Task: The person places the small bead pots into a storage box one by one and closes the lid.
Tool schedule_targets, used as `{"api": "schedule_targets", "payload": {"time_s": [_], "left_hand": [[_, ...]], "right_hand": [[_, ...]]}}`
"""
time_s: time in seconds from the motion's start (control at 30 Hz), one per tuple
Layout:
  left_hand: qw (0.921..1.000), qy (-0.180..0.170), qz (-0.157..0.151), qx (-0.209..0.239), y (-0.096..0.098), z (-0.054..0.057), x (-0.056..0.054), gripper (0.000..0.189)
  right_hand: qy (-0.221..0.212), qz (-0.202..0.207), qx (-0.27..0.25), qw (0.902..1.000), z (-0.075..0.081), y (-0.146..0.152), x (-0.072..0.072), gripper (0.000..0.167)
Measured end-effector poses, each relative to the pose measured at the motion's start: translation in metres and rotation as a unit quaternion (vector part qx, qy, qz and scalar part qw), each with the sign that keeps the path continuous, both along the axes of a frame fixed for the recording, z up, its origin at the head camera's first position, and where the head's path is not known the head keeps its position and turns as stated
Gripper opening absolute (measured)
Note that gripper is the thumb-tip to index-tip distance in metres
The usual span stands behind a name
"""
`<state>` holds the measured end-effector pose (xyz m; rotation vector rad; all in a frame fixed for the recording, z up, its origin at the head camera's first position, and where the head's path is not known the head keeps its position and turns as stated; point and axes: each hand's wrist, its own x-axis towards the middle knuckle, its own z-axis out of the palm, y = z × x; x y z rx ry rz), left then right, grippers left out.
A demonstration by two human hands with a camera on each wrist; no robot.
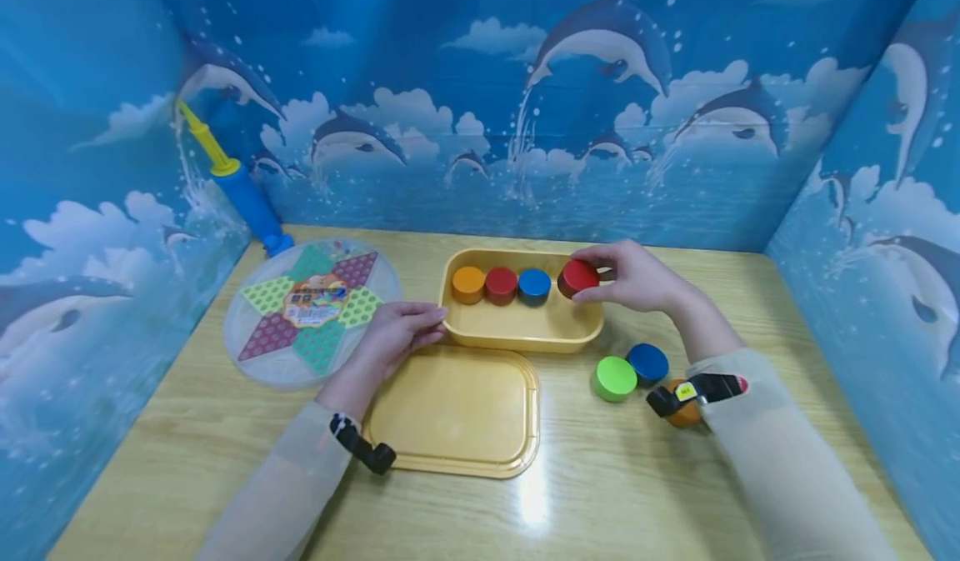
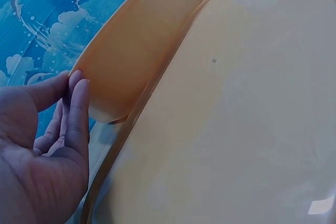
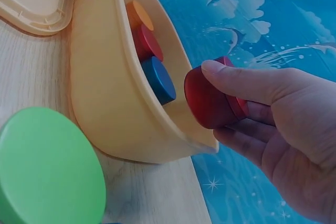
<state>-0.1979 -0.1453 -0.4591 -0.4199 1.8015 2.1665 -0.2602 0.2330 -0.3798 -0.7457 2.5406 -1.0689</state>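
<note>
My right hand [image 1: 637, 279] holds a small round red container [image 3: 207, 98] between thumb and fingers, over the right end of a yellow plastic box [image 1: 517, 343]. Inside the box, an orange round container [image 1: 468, 284], a red one [image 1: 501, 285] and a blue one [image 1: 535, 286] stand in a row toward its left. With thumb and fingertips, my left hand [image 1: 397, 336] pinches the box's rim at the left end, as the left wrist view [image 2: 55, 124] shows. A flat yellow lid [image 1: 450, 411] lies on the table in front of the box, beside my left wrist.
Right of the box stand a green round container [image 1: 615, 379], a blue one [image 1: 648, 363] and an orange one [image 1: 684, 415], partly hidden by the right wrist camera. A round Chinese checkers board [image 1: 258, 361] lies left. Behind it, a blue-and-yellow pump [image 1: 243, 198] leans against the dolphin-printed backdrop [image 1: 450, 44].
</note>
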Motion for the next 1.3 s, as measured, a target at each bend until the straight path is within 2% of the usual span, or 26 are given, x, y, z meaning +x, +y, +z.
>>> {"api": "schedule_targets", "payload": {"time_s": [0.27, 0.53, 0.8, 1.1, 1.3], "left_hand": [[0.9999, -0.007, 0.001, -0.007, 0.000, 0.000, 0.000, 0.036], [1.0000, -0.006, 0.000, -0.002, 0.001, 0.001, 0.002, 0.033], [1.0000, 0.000, 0.004, -0.003, 0.002, 0.003, 0.003, 0.033], [1.0000, -0.005, 0.005, -0.007, 0.002, 0.003, 0.002, 0.033], [0.9999, -0.004, 0.007, -0.009, 0.002, 0.004, 0.002, 0.033]], "right_hand": [[0.016, 0.015, 0.048, 0.9986, -0.004, -0.010, -0.012, 0.063], [0.031, 0.053, 0.097, 0.9934, -0.004, -0.017, -0.022, 0.057], [0.009, 0.061, 0.146, 0.9874, -0.006, -0.027, -0.024, 0.060], [0.007, 0.072, 0.196, 0.9779, -0.013, -0.034, -0.022, 0.059], [0.012, 0.070, 0.197, 0.9778, -0.016, -0.034, -0.020, 0.060]]}}
